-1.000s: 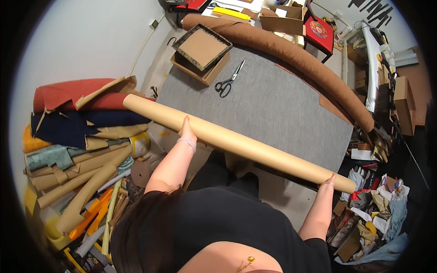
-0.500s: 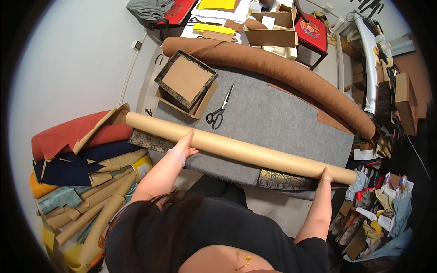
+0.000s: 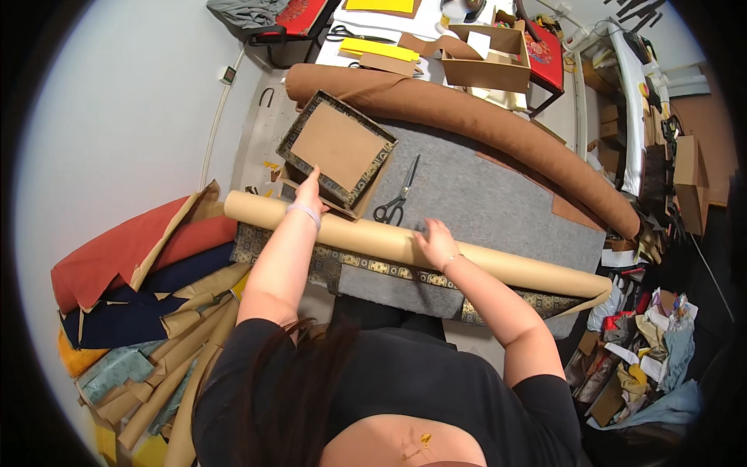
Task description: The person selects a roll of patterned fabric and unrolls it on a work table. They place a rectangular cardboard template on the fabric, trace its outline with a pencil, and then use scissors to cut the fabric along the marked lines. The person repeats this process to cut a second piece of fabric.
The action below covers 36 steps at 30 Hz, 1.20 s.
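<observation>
My fingers (image 3: 433, 230) lie flat and spread on the paper roll (image 3: 405, 249); right hand (image 3: 437, 243) at mid-length, left hand (image 3: 309, 194) near the far-left end, neither clamping it. The roll lies across the near edge of the bench (image 3: 498, 202), over patterned cloth (image 3: 366, 265). Judgement: even palm pressure keeps it square; scissors (image 3: 397, 201) just beyond.

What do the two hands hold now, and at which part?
Both rest on the paper roll: left hand near its left end, right hand at its middle.

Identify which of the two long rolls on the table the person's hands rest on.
The pale tan paper-wrapped roll nearest the person, under both the left hand and right hand; the dark brown roll lies untouched across the table's far side.
</observation>
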Motion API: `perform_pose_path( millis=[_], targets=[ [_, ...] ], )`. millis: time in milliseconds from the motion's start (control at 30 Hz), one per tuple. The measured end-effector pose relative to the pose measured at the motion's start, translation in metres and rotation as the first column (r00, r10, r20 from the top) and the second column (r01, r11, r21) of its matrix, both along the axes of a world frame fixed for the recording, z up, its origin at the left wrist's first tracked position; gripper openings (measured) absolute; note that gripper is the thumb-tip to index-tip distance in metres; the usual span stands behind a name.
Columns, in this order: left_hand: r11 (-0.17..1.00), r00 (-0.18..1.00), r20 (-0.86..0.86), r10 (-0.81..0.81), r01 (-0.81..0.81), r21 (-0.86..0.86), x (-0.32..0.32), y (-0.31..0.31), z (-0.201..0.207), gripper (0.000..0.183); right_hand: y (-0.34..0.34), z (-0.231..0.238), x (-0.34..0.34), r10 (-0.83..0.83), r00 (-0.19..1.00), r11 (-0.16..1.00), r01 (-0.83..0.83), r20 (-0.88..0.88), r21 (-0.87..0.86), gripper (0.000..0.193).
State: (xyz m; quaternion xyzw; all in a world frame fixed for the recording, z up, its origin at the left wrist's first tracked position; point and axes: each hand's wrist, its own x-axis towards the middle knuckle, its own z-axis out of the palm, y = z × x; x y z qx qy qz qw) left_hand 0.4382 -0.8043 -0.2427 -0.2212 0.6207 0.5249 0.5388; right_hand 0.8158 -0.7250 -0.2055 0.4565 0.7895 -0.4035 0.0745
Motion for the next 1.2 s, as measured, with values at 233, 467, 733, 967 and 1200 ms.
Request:
perform_pose_path(
  millis=[233,467,733,967,1200],
  targets=[
    [0.996,0.974,-0.226,0.033,-0.05,-0.072,0.012,-0.033,-0.016,0.08,0.024,0.017,-0.129,-0.328,0.926,0.911,0.257,-0.189,-0.324,0.092],
    [0.992,0.994,-0.096,-0.047,0.035,-0.125,-0.008,-0.032,-0.033,0.033,0.045,-0.033,-0.191,-0.426,0.904,0.851,0.384,-0.045,-0.358,0.093],
    [0.989,0.993,-0.056,-0.105,0.098,-0.112,-0.016,-0.045,-0.057,0.027,0.053,-0.038,-0.178,-0.309,0.951,0.725,0.226,-0.015,-0.651,0.092],
    [0.998,0.998,0.042,0.053,-0.054,0.022,-0.031,-0.045,-0.023,0.022,0.063,-0.078,-0.116,-0.654,0.748,0.747,0.662,0.11,-0.064,0.062],
    [0.978,0.99,-0.038,0.133,-0.125,0.167,-0.051,-0.067,0.057,0.024,0.064,-0.092,-0.152,-0.492,0.849,0.871,0.479,0.193,0.113,0.051]
  ],
)
